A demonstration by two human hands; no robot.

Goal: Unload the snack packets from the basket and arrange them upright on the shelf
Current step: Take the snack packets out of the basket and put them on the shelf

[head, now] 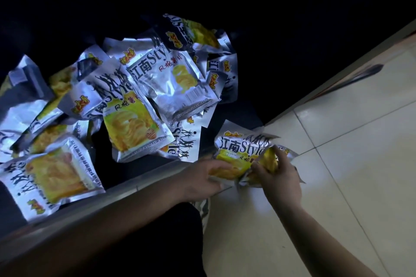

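Observation:
Several silver and yellow snack packets [157, 78] lie flat and overlapping on a dark shelf [225, 114], spread from the far left to the middle. At the shelf's front right corner, my left hand [202, 177] grips the lower edge of one packet [238, 148] with blue lettering. My right hand [281, 175] holds a second, crumpled packet [269, 159] pressed against the first. Both packets sit over the shelf's front edge. No basket is in view.
A pale metal rail [126, 189] runs along the shelf's front edge, under my left forearm. Light floor tiles [351, 164] fill the right side. The back of the shelf is dark. A dark trouser leg [171, 243] lies below my left arm.

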